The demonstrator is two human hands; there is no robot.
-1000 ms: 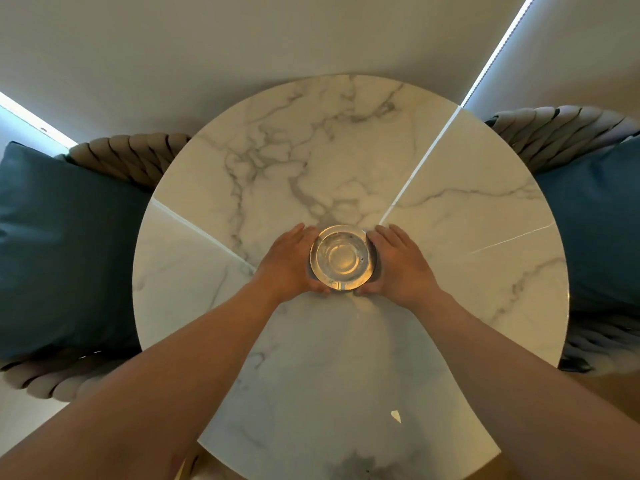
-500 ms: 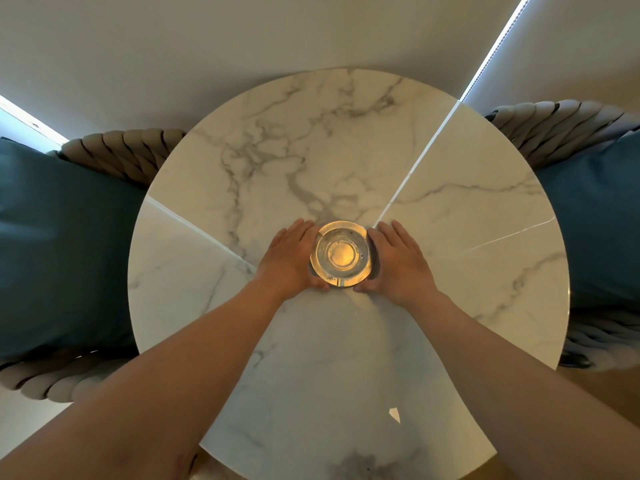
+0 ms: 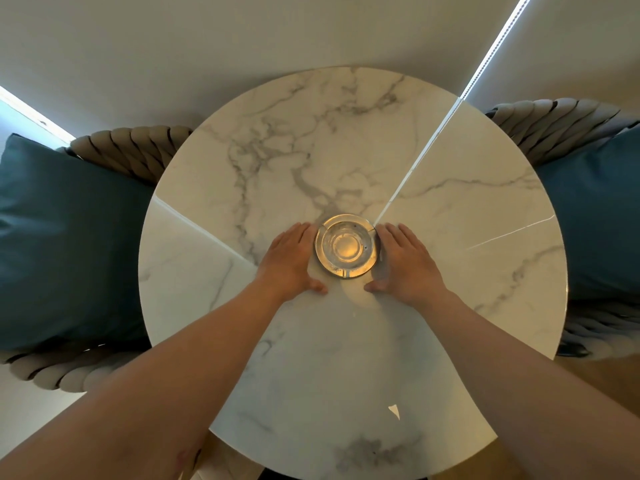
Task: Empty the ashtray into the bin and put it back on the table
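Ashtray (image 3: 347,245), a round clear glass dish with notched rim, sits upright on the tabletop (image 3: 346,341) just past its middle, and its bowl looks almost bare apart from a few dark specks. Nearest the camera, two bare forearms reach in from the lower corners. The left hand (image 3: 290,263) lies flat and released on the marble, fingers straight, right beside the dish's left rim; whether it touches the glass I cannot tell. The right hand (image 3: 406,263) mirrors it on the right, palm down, gripping nothing. Judging by this, the dish is either just set down or about to be lifted; to lift it well, both hands should curl under the rim evenly and keep it level so nothing spills. Round and white, the tabletop carries grey veining and a small chip-like mark near its front edge. Cushioned chairs with teal pillows (image 3: 62,244) flank it left and right, and a pale wall stands beyond. No bin is visible.
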